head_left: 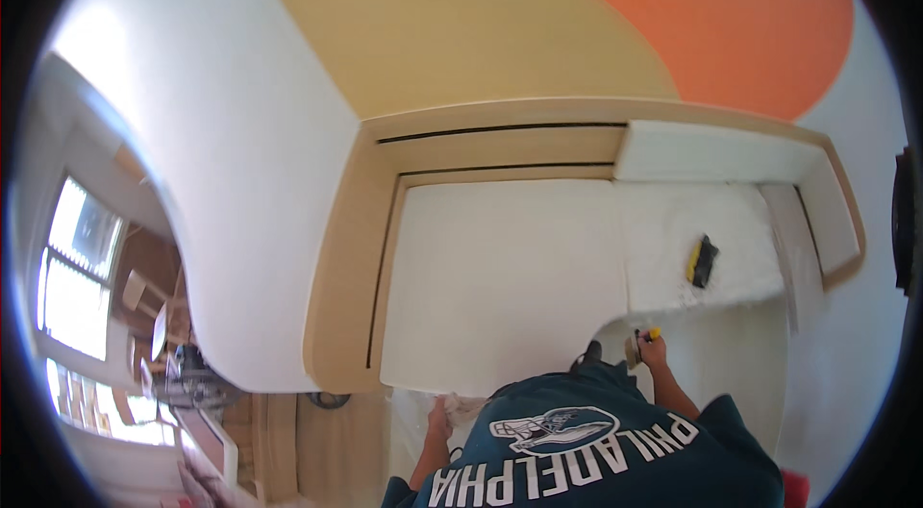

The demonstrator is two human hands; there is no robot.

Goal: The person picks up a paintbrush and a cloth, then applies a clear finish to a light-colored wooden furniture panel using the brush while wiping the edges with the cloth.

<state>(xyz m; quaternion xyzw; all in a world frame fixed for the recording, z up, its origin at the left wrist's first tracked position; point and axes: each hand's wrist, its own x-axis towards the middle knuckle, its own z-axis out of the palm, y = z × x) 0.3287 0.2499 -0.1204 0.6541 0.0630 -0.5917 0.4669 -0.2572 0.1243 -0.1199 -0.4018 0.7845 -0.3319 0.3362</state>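
Low in the view, my right hand is closed around a small hand tool with a yellow-ended handle and a flat greyish head; its exact kind is unclear. My left hand is down beside the front edge of a white seat panel. Its fingers are curled against a pale pinkish cloth, which it seems to grip. Farther right, a black-and-yellow object lies on a white sheet, dark specks scattered near it.
A light wooden bench frame with black strips runs around the seat. White back panels stand at the right corner. Behind rises a wall painted with tan and orange shapes. Windows and furniture appear at far left.
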